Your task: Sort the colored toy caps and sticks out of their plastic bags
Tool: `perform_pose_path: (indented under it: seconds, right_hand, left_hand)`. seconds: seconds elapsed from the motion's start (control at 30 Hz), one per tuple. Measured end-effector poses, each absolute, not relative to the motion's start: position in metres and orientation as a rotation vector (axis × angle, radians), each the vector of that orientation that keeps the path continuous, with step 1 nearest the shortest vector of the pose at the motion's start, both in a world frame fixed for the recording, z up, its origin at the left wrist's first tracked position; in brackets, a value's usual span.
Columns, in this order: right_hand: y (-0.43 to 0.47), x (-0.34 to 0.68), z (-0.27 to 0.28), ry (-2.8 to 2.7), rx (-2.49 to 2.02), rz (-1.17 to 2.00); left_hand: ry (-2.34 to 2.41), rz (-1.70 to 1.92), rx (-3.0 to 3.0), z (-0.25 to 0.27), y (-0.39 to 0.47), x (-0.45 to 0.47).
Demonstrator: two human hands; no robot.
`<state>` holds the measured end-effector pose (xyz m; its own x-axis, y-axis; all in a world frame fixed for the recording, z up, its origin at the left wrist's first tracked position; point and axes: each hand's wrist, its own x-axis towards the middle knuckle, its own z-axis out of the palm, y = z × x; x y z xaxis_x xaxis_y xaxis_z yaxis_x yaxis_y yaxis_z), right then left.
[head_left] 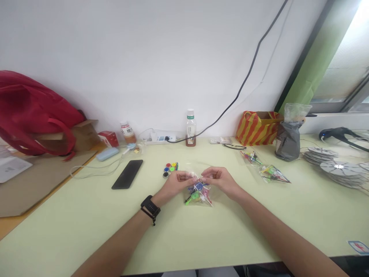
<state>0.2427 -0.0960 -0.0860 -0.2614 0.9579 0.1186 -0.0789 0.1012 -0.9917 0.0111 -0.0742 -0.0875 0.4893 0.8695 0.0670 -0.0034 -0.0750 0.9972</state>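
Observation:
A clear plastic bag [198, 198] of small colourful plastic parts hangs or rests between my hands, just over the pale green table [161, 234]. My left hand [176, 184] pinches the bag's upper edge from the left. From the right, my right hand [221, 181] closes its thumb and fingers on the same edge. Blue, green, pink and white pieces show through the film; their exact kind is too small to tell. Just beyond my left hand lie several round coloured pieces [168, 169] in red, yellow, blue, green and black.
A black phone [127, 174] lies to the left. Two more bags of parts [273, 174] are on the right, near stacked grey discs [340, 167]. Along the wall stand a drink bottle [190, 129], a power strip [161, 138], a striped bag [258, 129] and a grey bag [288, 142].

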Motion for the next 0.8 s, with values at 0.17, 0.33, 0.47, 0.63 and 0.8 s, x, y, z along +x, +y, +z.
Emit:
perform_pose_path:
  seconds: [0.17,0.33,0.47,0.63,0.8]
  right_hand:
    - [-0.0987,0.2400,-0.0832,-1.379,-0.947,1.325]
    - [-0.0988,0.2414,-0.0789,-1.445,-0.987,1.274]
    - [-0.0984,0.2429,-0.0785,-1.411,-0.978,1.274]
    - [-0.0961,0.2461,-0.0827,-1.351,-1.001,1.264]
    - [-0.0960,0.2490,-0.0834,-1.355,-0.999,1.312]
  left_hand:
    - [0.800,0.896,1.409,-0.0829,-0.0749,0.0108]
    - [0.835,0.908,1.493,-0.0796,-0.0758,0.0117]
    - [0.850,0.997,1.524,-0.0792,-0.0738,0.0115]
    - [0.830,1.008,1.449,-0.0821,-0.0711,0.0096]
    - [0.828,1.032,1.321,-0.0856,-0.0703,0.0098]
